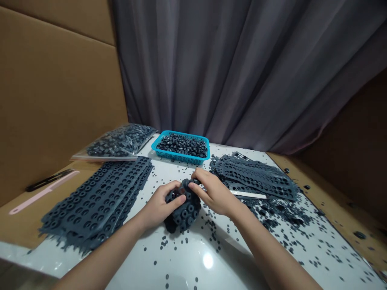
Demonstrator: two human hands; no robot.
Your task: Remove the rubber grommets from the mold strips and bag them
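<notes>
A dark grey rubber sheet (187, 213) with rows of round, ring-shaped studs is bent into a curl above the white table. My left hand (161, 205) is closed around its left side, the thumb pressed on the studs. My right hand (211, 189) pinches a dark rubber stud at the sheet's top edge; its fingers partly hide whether that stud is still attached. Just past my right wrist lies a slim white stick (249, 195), its other end hidden by the wrist.
A blue basket (181, 156) of small black parts stands at the back, left of it a clear bag (121, 141) of similar pieces. Studded sheets (99, 197) are stacked left, punched sheets (256, 175) right. Black scraps litter the table (193, 268). A pink strip (44, 192) lies far left.
</notes>
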